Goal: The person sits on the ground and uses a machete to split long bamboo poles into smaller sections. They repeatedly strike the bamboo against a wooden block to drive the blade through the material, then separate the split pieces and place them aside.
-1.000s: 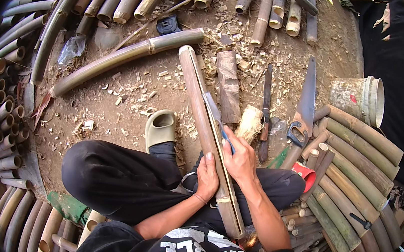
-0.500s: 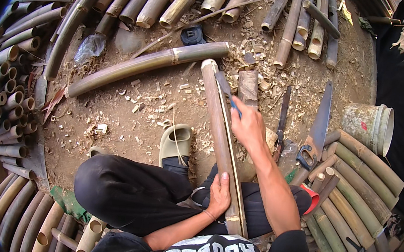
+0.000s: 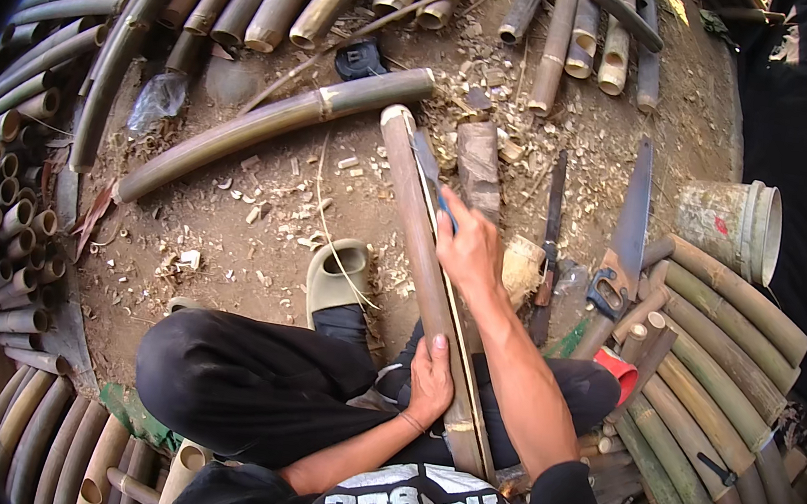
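A long brown bamboo pole slants across my lap, its far end out over the ground. A pale cut strip runs lengthwise along its right side. My left hand is closed around the pole near my body, thumb on top. Farther up, my right hand grips the blue handle of a knife, whose blade lies against the pole's pale edge near the far end. My fingers hide much of the handle. Beyond the blade, a short thick bamboo or wood block lies on the ground.
Another bamboo pole lies ahead to the left, near a black tape measure. To the right are a long dark blade, a hand saw and a bucket. Shavings litter the dirt; bamboo stacks surround me.
The whole view has shifted slightly, moving most things left. My right hand and the knife have slid a little toward me along the pole. My left hand keeps its hold.
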A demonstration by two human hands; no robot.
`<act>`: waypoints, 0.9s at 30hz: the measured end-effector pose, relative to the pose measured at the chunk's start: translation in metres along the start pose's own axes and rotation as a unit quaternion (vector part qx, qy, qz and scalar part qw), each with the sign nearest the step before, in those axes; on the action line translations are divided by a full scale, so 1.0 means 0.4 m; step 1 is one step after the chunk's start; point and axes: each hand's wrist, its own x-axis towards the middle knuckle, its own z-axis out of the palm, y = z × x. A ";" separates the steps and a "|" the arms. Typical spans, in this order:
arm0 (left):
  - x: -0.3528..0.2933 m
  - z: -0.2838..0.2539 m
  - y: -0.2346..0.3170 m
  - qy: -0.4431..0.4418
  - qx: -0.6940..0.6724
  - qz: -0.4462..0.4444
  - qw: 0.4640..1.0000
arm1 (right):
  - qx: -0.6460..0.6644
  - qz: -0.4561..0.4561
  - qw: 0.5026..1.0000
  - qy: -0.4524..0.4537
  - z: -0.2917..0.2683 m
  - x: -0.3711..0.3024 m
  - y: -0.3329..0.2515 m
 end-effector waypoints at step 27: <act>0.012 0.000 -0.030 -0.026 -0.072 -0.059 0.995 | 0.059 -0.052 0.996 0.030 -0.130 -0.030 -0.049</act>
